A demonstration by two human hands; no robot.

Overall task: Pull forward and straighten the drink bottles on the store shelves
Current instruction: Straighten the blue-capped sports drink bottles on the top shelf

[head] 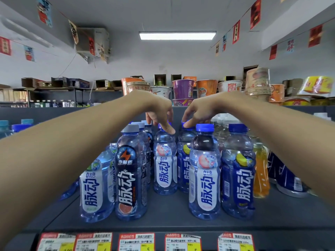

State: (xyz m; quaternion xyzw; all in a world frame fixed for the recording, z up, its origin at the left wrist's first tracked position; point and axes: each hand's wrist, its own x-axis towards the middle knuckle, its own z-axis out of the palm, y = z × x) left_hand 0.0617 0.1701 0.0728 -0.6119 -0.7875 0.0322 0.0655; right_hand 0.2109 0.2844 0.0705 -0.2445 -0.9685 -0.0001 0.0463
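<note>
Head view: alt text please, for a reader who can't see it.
Both hands reach over a store shelf, the left hand and right hand each fingering the cap of a set-back blue drink bottle. Four similar bottles stand further forward; price tags line the shelf edge.

One head-worn wide-angle camera faced forward, close to the shelf (163, 211), level with the bottles (204, 171). Both arms reached in from the lower corners, and the ceiling light (177, 35) showed above.
</note>
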